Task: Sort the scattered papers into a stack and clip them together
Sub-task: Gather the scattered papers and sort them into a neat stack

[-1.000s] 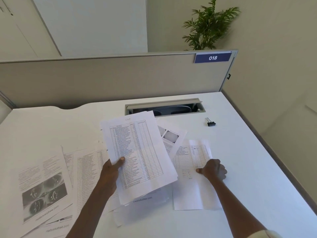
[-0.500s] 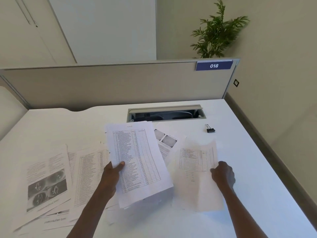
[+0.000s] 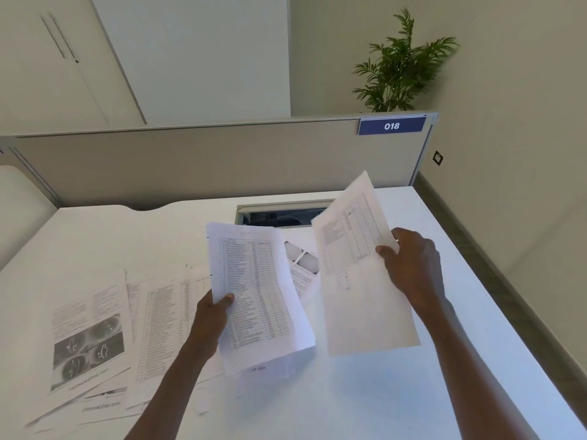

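Head view, white table (image 3: 397, 392). Far left: loose papers (image 3: 95, 338) lying overlapped. Centre: left hand (image 3: 211, 315) gripping a stack (image 3: 257, 296), thumb on top, raised off the table. Right: right hand (image 3: 413, 265) pinching one sheet (image 3: 359, 281), held up, tilted, just beside the stack.

Both bare forearms reach forward over the white rectangular desk (image 3: 95, 236). The left hand (image 3: 213, 315) is raised above it, thumb curled forward, pinching. The right hand (image 3: 413, 265) is lifted higher, fingers curled, thumb pinching inward.
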`<act>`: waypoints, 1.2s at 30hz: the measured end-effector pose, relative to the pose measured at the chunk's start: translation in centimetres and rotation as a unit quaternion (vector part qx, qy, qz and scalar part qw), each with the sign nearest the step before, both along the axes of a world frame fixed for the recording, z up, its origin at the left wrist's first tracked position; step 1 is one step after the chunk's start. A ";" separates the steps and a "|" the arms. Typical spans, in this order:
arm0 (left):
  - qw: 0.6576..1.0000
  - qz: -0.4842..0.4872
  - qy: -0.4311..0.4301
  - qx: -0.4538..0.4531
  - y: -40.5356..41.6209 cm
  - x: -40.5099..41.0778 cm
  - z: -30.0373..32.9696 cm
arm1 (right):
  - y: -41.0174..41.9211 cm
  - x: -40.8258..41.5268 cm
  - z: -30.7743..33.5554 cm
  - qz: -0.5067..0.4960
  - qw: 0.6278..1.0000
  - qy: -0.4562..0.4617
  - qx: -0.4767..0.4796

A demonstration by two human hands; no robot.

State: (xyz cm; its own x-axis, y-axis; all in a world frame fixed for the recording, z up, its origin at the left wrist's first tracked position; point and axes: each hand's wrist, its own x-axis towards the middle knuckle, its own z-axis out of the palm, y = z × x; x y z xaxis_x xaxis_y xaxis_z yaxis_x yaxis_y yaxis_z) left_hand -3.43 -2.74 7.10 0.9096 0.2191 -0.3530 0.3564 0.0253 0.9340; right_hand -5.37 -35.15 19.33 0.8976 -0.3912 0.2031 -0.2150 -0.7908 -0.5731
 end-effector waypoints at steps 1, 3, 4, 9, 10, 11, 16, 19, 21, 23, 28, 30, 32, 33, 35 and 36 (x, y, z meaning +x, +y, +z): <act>1.000 -0.001 0.006 -0.010 0.0 0.1 0.1 | 0.4 0.2 0.7 0.008 1.000 -0.007 0.020; 0.999 -0.006 0.020 -0.035 0.2 0.1 0.3 | 1.4 0.7 1.4 0.027 0.997 -0.012 0.069; 0.998 -0.011 0.025 -0.050 0.2 0.1 0.5 | 2.0 1.0 1.5 0.036 0.994 -0.006 0.100; 0.991 -0.079 0.034 -0.098 2.3 0.1 2.3 | 7.3 2.3 -0.4 0.053 0.965 0.058 0.250; 0.990 -0.092 0.033 -0.096 2.7 0.0 2.6 | 8.1 2.5 -1.2 0.048 0.961 0.070 0.262; 0.989 -0.105 0.031 -0.097 3.7 0.1 2.8 | 9.5 2.8 -2.1 0.043 0.958 0.076 0.273; 0.978 -0.128 0.041 -0.157 6.5 0.2 3.5 | 13.1 3.0 -5.1 0.037 0.950 0.085 0.298; 0.970 -0.136 0.057 -0.193 8.7 0.6 3.4 | 15.2 2.9 -6.0 0.033 0.948 0.079 0.307; 0.966 -0.144 0.065 -0.206 9.8 0.8 3.2 | 16.5 2.7 -6.5 0.033 0.947 0.067 0.312; 0.964 -0.145 0.072 -0.212 10.8 0.8 3.1 | 17.9 2.5 -6.7 0.028 0.945 0.056 0.320; 0.958 -0.133 0.098 -0.235 12.7 0.9 2.8 | 20.8 2.5 -7.2 0.043 0.941 0.041 0.333; 0.952 -0.122 0.107 -0.258 13.3 1.2 2.6 | 21.4 2.6 -7.1 0.049 0.940 0.040 0.336; 0.947 -0.139 0.102 -0.273 13.6 1.6 2.4 | 21.8 2.8 -7.3 0.051 0.938 0.040 0.341; 0.948 -0.145 0.099 -0.265 13.6 1.6 2.4 | 22.0 2.9 -7.5 0.053 0.937 0.043 0.341; 0.957 -0.144 0.086 -0.238 13.4 1.5 2.3 | 21.9 3.4 -8.0 0.060 0.935 0.054 0.344; 0.961 -0.140 0.080 -0.226 13.3 1.4 2.3 | 21.8 3.6 -8.3 0.065 0.934 0.061 0.347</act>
State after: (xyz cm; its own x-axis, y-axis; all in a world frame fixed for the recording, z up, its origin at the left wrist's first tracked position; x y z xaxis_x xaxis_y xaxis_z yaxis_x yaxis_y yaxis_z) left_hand -2.00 10.52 9.36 0.8372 -0.2341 -0.4942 0.5456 0.2978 0.7833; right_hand -1.75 -13.38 11.01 0.9463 -0.2775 -0.1661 -0.2409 -0.2624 -0.9344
